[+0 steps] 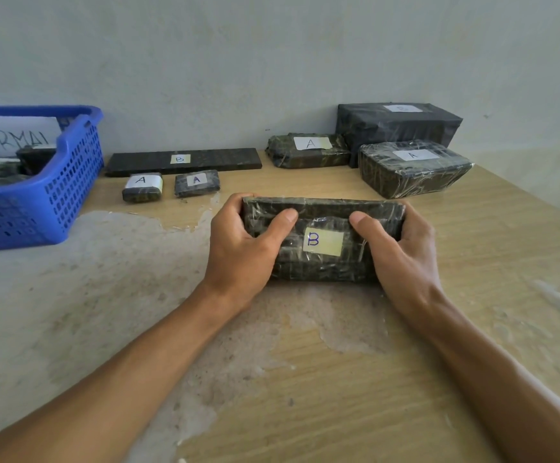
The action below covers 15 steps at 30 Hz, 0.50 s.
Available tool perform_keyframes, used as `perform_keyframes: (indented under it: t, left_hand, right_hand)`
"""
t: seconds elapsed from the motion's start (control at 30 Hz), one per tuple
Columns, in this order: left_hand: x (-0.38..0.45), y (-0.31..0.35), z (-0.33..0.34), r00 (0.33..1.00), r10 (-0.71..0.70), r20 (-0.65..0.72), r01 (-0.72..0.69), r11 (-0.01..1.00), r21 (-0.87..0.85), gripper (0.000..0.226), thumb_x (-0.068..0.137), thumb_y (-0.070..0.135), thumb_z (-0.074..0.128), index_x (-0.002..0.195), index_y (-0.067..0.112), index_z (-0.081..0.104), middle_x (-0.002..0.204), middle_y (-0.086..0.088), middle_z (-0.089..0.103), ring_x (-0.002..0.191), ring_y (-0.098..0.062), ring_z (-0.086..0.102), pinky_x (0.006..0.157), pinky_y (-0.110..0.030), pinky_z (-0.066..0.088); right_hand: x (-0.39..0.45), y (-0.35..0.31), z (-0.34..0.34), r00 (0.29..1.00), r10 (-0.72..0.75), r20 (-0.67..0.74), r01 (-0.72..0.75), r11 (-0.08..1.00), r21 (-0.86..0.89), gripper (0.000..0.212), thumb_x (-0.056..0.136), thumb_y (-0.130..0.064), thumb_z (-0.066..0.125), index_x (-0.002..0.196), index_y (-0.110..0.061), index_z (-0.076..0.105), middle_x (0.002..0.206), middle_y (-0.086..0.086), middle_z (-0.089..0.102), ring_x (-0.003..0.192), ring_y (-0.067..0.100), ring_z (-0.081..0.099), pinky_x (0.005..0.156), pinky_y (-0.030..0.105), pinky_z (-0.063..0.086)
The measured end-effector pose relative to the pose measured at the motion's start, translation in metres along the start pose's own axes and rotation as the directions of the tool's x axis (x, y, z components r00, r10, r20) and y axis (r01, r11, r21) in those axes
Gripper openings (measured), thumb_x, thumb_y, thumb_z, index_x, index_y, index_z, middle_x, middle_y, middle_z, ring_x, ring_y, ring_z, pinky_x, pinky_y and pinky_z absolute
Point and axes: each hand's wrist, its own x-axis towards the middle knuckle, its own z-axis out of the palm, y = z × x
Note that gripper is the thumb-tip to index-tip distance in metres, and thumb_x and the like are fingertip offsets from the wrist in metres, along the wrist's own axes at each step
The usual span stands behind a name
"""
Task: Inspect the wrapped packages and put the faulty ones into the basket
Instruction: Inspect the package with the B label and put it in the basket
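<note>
A dark wrapped package with a yellow label "B" (322,222) sits in the middle of the table. My left hand (242,252) grips its left end, thumb on top. My right hand (399,255) grips its right end the same way. A blue basket (68,182) stands at the far left; it holds several dark packages and a paper sign. Behind lie a long flat package marked "B" (212,160), two small packages marked "A" (141,192) (197,183), two larger "A" packages (308,150) (412,168) and a big black "B" package (399,123).
The wooden table (305,379) has a worn, peeling surface. A pale wall (272,61) rises right behind the row of packages. The table's right edge runs diagonally at the far right.
</note>
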Motion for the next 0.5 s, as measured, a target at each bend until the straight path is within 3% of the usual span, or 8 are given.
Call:
perform_keyframes:
  t: [0.1,0.23,0.33,0.4,0.5]
  left_hand:
    - [0.0019,-0.0022,-0.0008,1.000,-0.011,-0.005,0.011,1.000,0.000,0.019,0.089,0.011,0.074,0.105,0.006,0.065,0.097,-0.009,0.075,0.087,-0.018,0.074,0.074,-0.027,0.060]
    - [0.0026,-0.0027,-0.0009,0.999,-0.037,0.023,0.038,0.998,-0.040,0.021,0.091,0.011,0.073,0.108,0.006,0.063,0.100,-0.011,0.075,0.088,-0.022,0.075,0.072,-0.032,0.062]
    - [0.0021,-0.0012,-0.0004,0.998,-0.045,0.035,0.047,0.997,-0.057,0.019,0.092,0.010,0.071,0.108,0.006,0.063,0.099,-0.011,0.074,0.086,-0.018,0.075,0.069,-0.026,0.060]
    - [0.0034,-0.0018,-0.0013,0.997,-0.056,0.046,0.058,0.997,-0.056,0.017,0.092,0.013,0.070,0.105,0.005,0.063,0.097,-0.012,0.074,0.089,-0.022,0.074,0.072,-0.036,0.061]
    - [0.0046,-0.0021,-0.0024,0.995,-0.070,0.066,0.074,0.995,-0.064,0.027,0.084,0.020,0.062,0.102,0.000,0.060,0.095,-0.021,0.068,0.091,-0.035,0.069,0.081,-0.054,0.059]
  right_hand:
    - [0.0005,0.0008,0.0013,1.000,-0.014,-0.003,0.014,1.000,-0.015,0.020,0.092,-0.030,0.071,0.093,-0.011,0.063,0.082,0.000,0.068,0.074,0.011,0.064,0.063,0.027,0.054]
    - [0.0013,-0.0008,0.0000,1.000,0.004,0.030,-0.005,0.999,0.042,0.022,0.093,-0.032,0.064,0.083,-0.015,0.054,0.079,0.007,0.060,0.074,0.024,0.058,0.068,0.050,0.055]
    - [0.0028,-0.0020,-0.0006,1.000,0.007,0.029,-0.009,0.996,0.089,0.027,0.090,-0.033,0.052,0.080,-0.008,0.047,0.078,0.009,0.050,0.073,0.022,0.048,0.067,0.053,0.047]
    - [0.0033,-0.0018,-0.0001,0.999,0.019,0.039,-0.021,0.997,0.073,0.035,0.091,-0.033,0.050,0.083,0.001,0.046,0.079,0.012,0.052,0.074,0.024,0.049,0.071,0.061,0.049]
    - [0.0035,-0.0009,-0.0003,0.999,0.024,0.040,-0.027,0.996,0.080,0.028,0.091,-0.033,0.050,0.081,-0.006,0.049,0.079,0.012,0.054,0.074,0.025,0.051,0.070,0.061,0.050]
